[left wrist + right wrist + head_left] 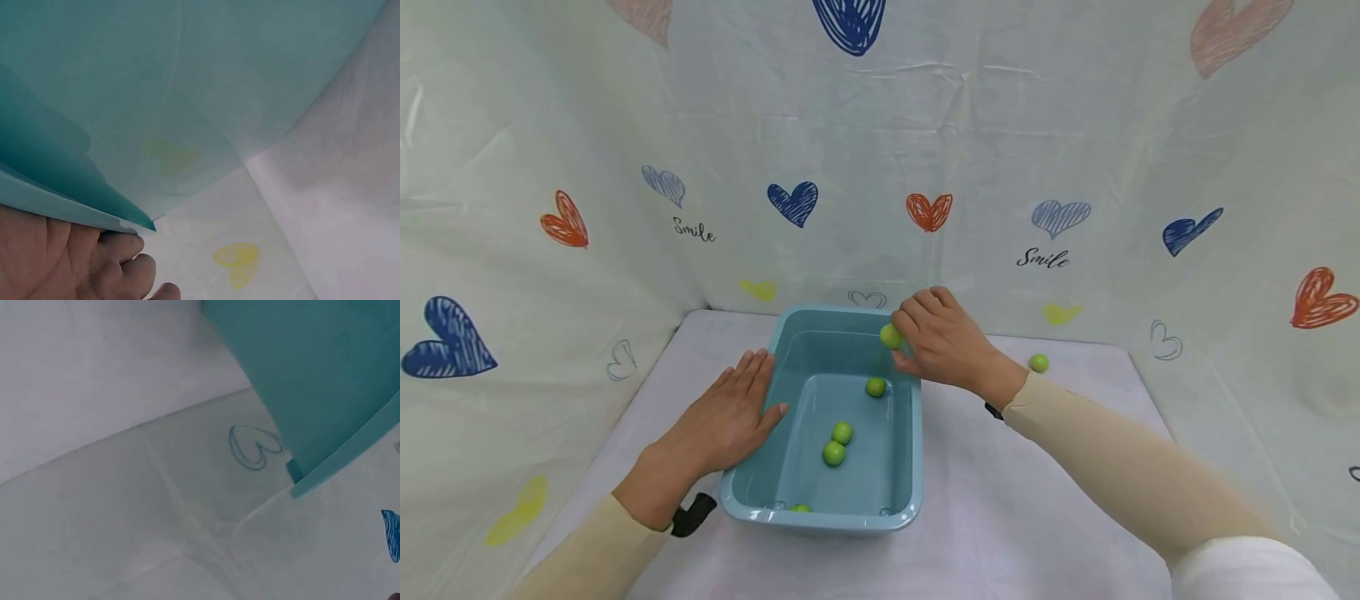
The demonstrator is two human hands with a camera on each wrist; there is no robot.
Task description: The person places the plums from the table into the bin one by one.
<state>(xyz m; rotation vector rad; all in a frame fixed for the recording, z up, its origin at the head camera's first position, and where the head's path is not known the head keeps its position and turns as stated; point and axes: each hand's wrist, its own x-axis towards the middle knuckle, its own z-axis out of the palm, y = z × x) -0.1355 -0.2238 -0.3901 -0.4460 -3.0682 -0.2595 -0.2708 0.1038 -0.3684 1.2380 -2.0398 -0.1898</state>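
Observation:
A light blue plastic basin (805, 521) stands on the table, with several small round green fruits (833, 453) on its floor. My left hand (722, 421) lies with straight fingers on the basin's left rim, thumb over the inner edge. In the left wrist view, the left hand's fingers (119, 262) show below the basin rim (75, 212). Over the far right corner of the basin, my right hand (943, 337) pinches one green fruit (891, 337) between thumb and fingers. The right wrist view catches the basin's outer wall (312, 381) but hardly any of that hand.
Another green fruit (1038, 362) lies on the white-covered table (992, 500) to the right, beyond the right wrist. A white sheet (865, 125) printed with coloured hearts hangs behind the table and along both sides.

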